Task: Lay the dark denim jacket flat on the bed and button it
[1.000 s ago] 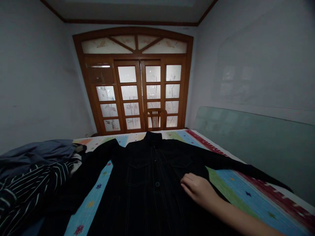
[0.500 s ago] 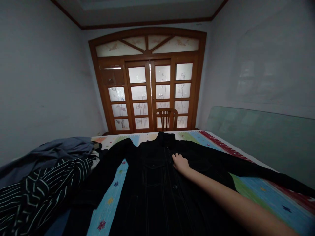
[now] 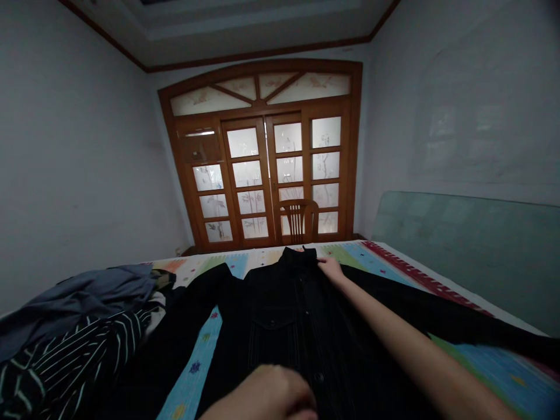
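Right hand (image 3: 330,269) moved up from chest to collar (image 3: 297,258) of black jacket (image 3: 275,326); fingers nearly together, looks pinched on collar edge. Jacket front-up, spread on patterned bed (image 3: 202,347). Left hand (image 3: 273,394) newly in frame, low over jacket front. Reads as work now at collar, other hand joining. Left hand curled, blurred, cut off at bottom; can't tell if holding anything. Hem out of frame, folds lost in black.
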`<state>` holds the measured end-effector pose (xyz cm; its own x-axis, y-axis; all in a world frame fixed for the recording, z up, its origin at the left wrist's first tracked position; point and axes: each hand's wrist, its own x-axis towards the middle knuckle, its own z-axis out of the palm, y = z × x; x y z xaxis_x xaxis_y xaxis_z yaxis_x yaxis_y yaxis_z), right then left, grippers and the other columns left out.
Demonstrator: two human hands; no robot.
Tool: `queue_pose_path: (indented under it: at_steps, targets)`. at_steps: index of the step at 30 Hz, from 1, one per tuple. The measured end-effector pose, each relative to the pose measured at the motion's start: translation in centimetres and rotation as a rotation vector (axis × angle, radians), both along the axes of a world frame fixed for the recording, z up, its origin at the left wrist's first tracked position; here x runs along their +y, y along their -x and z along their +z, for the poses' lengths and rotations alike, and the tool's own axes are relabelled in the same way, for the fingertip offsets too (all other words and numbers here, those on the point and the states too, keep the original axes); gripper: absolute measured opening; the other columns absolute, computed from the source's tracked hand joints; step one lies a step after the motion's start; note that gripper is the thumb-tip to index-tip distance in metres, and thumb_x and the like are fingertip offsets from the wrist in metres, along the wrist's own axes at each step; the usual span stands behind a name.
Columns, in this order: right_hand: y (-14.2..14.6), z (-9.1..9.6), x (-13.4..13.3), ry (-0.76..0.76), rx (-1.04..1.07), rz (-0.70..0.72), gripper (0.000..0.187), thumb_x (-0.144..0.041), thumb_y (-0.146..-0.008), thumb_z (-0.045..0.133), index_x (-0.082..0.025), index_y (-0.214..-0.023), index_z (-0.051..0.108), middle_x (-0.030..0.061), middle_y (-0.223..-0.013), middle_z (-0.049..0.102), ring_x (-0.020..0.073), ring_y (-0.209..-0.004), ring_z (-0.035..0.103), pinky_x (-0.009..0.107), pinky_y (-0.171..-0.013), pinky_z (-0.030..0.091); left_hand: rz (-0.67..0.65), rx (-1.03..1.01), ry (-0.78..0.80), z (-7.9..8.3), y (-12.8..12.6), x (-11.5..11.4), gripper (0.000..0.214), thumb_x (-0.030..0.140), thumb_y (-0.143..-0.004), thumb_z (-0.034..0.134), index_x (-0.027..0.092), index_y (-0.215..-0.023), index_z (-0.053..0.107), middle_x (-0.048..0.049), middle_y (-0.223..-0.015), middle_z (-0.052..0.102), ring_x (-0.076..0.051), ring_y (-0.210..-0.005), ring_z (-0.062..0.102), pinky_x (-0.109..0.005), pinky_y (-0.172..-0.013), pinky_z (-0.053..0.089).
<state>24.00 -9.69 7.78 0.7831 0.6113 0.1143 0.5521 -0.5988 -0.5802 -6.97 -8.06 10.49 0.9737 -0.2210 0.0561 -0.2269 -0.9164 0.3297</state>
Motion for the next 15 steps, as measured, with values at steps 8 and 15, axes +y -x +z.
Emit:
queue_pose_path:
  at_steps: [8,15]
  targets:
    - [1.7,-4.1,-0.6,-0.034,0.228,0.227,0.029,-0.002,-0.071,0.041,-0.014,-0.081,0.065,-0.0006,-0.064,0.063,0.0088,-0.052,0.057,0.018,-0.05,0.045,0.679,-0.011,0.114,-2.7,-16.3,6.8,0.026,0.019,-0.077,0.037,0.018,-0.085,0.062,-0.0042,-0.091,0.065,-0.016,-0.084,0.058,-0.023,-0.069,0.041]
    - [0.1,-3.2,1.0,0.042,0.055,0.261,0.025,-0.008,-0.072,0.042,-0.015,-0.079,0.065,0.0044,-0.078,0.065,0.0155,-0.074,0.06,0.026,-0.065,0.047,0.922,-0.053,0.167,-7.0,-21.3,9.2,0.027,0.022,-0.08,0.036,0.018,-0.092,0.06,-0.0076,-0.1,0.062,-0.018,-0.091,0.057,-0.025,-0.069,0.041]
